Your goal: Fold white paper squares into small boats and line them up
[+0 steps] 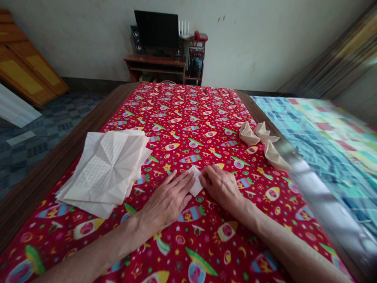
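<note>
A small folded piece of white paper (195,187) lies on the red patterned cloth (188,149) between my hands. My left hand (171,194) rests flat, its fingers stretched out and the fingertips on the paper's left side. At the paper's right edge, the curled fingers of my right hand (222,184) are pinched together on it; the thumb is partly hidden. To the left is a stack of creased paper sheets (108,169), the top one with fold lines radiating from its middle. Three folded paper boats (249,134) sit at the right edge of the cloth.
The cloth covers a table with dark wooden edges (97,114). Beyond it, a desk (156,61) holds a monitor (157,33), speakers and a red telephone (200,36). A bed with a checked cover (309,137) adjoins on the right. A wooden cabinet (32,63) stands at left.
</note>
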Tool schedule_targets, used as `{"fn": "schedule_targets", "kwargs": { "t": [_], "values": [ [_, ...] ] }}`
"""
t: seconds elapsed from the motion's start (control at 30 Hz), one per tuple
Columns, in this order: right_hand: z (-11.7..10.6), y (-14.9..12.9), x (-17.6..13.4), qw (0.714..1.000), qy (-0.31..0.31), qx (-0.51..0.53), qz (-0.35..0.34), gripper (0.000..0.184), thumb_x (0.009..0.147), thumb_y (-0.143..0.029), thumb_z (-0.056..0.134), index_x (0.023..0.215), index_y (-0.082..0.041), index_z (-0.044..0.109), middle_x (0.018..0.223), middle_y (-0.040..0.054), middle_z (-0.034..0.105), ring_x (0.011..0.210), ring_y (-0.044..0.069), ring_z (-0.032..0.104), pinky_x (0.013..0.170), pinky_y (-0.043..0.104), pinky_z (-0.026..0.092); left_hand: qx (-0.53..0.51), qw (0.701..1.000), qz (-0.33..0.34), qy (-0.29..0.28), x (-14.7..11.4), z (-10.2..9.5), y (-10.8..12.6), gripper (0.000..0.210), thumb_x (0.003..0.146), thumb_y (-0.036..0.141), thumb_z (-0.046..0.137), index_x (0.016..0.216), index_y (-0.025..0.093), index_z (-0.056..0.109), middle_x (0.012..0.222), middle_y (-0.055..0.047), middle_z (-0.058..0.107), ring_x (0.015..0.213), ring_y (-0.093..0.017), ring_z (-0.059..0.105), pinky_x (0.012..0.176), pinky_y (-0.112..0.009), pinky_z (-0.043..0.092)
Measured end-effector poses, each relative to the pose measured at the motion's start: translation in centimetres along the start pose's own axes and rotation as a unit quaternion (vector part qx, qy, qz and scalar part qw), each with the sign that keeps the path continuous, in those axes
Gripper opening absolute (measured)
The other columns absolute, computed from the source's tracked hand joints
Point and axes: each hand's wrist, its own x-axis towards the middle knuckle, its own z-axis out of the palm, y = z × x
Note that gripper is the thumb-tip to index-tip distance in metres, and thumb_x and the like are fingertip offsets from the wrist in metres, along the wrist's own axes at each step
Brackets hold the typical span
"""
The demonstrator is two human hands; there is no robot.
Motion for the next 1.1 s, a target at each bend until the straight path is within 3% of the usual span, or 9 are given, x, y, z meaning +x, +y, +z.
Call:
{"fn": "schedule_targets", "kwargs": {
  "t": [0.07,0.13,0.2,0.27,0.6,0.77,0.9,1.1],
  "values": [
    [-0.2,-0.2,-0.4,0.998,0.026,0.014,-0.055,0.022,0.094,-0.025,0.042,0.085,-0.018,0.061,0.081,0.0063,0.065,0.069,0.016,0.057,0.055,0.026,0.037,0.001,1.000,-0.004,-0.006,0.1,-0.2,0.1,0.042,0.096,0.024,0.037,0.137,0.015,0.043,0.143,-0.007,0.044,0.136,-0.021,0.035,0.114,-0.045,0.027],
    [-0.6,-0.4,-0.8,0.986,0.042,0.039,-0.154,0.023,0.095,-0.020,0.040,0.097,-0.017,0.063,0.098,0.0101,0.068,0.087,0.020,0.060,0.069,0.030,0.046,0.002,1.000,-0.008,-0.014,0.2,-0.4,0.3,0.042,0.096,0.025,0.038,0.136,0.016,0.044,0.143,-0.009,0.044,0.136,-0.022,0.035,0.113,-0.046,0.027],
    [-0.9,-0.6,-1.3,0.970,0.053,0.066,-0.227,0.027,0.094,-0.015,0.039,0.111,-0.015,0.060,0.112,0.0121,0.066,0.103,0.023,0.059,0.085,0.038,0.048,0.005,1.000,-0.012,-0.019,0.2,-0.6,0.4,0.041,0.096,0.025,0.039,0.135,0.015,0.045,0.144,-0.009,0.043,0.136,-0.023,0.035,0.113,-0.046,0.028],
    [-1.2,-0.5,-1.8,0.964,0.049,0.086,-0.246,0.032,0.093,-0.011,0.039,0.120,-0.012,0.056,0.120,0.0123,0.064,0.111,0.022,0.058,0.093,0.039,0.048,0.013,1.000,-0.017,-0.017,0.0,-0.7,0.4,0.041,0.095,0.025,0.039,0.135,0.014,0.045,0.145,-0.009,0.041,0.136,-0.023,0.035,0.112,-0.045,0.029],
    [-0.3,1.5,-3.5,0.975,0.044,0.103,-0.194,0.038,0.086,-0.005,0.040,0.117,-0.014,0.060,0.117,0.0116,0.066,0.110,0.020,0.061,0.093,0.035,0.053,0.061,0.997,-0.036,0.022,-1.3,-0.6,-0.5,0.037,0.094,0.022,0.041,0.129,0.012,0.051,0.138,-0.012,0.050,0.128,-0.025,0.046,0.108,-0.047,0.034],
    [0.0,1.3,-3.4,0.978,0.048,0.122,-0.165,0.034,0.086,-0.007,0.044,0.113,-0.017,0.062,0.113,0.0086,0.068,0.107,0.018,0.062,0.091,0.032,0.053,0.072,0.994,-0.031,0.074,-1.0,-1.1,-1.2,0.029,0.093,0.017,0.041,0.113,0.009,0.060,0.119,-0.014,0.064,0.110,-0.025,0.058,0.097,-0.042,0.045],
    [-0.3,0.7,-3.2,0.977,0.061,0.115,-0.166,0.031,0.087,-0.008,0.043,0.109,-0.018,0.062,0.110,0.0089,0.069,0.105,0.019,0.063,0.086,0.032,0.054,-0.005,0.991,-0.109,0.081,0.0,-1.3,-1.7,0.022,0.094,0.018,0.040,0.091,0.016,0.062,0.091,-0.006,0.063,0.088,-0.019,0.059,0.081,-0.033,0.049],
    [-0.7,0.1,-2.5,0.982,0.083,0.114,-0.126,0.023,0.093,-0.017,0.042,0.106,-0.017,0.061,0.097,0.0094,0.071,0.085,0.018,0.067,0.072,0.028,0.053,-0.040,0.983,-0.170,0.063,1.6,-0.4,-2.0,0.016,0.091,0.025,0.047,0.077,0.019,0.053,0.080,-0.003,0.055,0.077,-0.018,0.056,0.072,-0.030,0.047]
  ]
}}
